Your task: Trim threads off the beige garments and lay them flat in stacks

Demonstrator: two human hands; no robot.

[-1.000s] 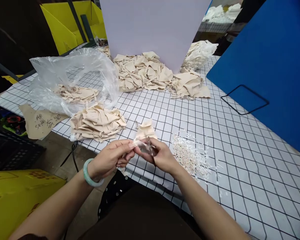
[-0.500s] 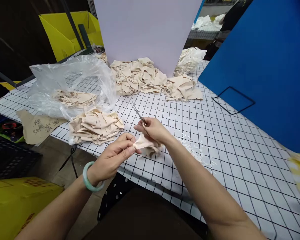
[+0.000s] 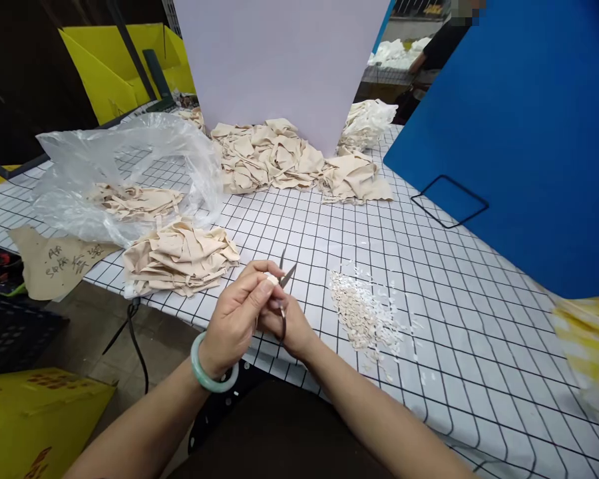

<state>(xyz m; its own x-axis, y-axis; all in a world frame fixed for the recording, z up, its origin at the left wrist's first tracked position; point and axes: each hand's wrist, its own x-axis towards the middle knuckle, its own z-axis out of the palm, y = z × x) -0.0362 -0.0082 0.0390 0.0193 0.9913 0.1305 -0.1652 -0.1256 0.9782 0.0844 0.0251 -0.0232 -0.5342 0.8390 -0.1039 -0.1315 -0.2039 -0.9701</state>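
Note:
My left hand (image 3: 239, 313), with a green bangle on the wrist, pinches a small beige fabric piece (image 3: 271, 281) at the near edge of the gridded table (image 3: 429, 279). Most of the piece is hidden by the fingers. My right hand (image 3: 287, 322) sits just under and behind the left, gripping small scissors (image 3: 285, 274) whose blades stand apart and point up beside the fabric. A pile of white trimmings (image 3: 362, 309) lies just right of both hands.
A stack of beige pieces (image 3: 180, 256) lies left of the hands, beside a clear plastic bag (image 3: 124, 173) holding more. A larger heap (image 3: 279, 156) sits against a white board (image 3: 279, 60). A blue panel (image 3: 519, 133) stands at right; another person is far behind.
Both hands came back toward the table's near edge and closed together. The fabric, which was dangling over the table, is now bunched in the left fingers, with the scissors' blades beside it.

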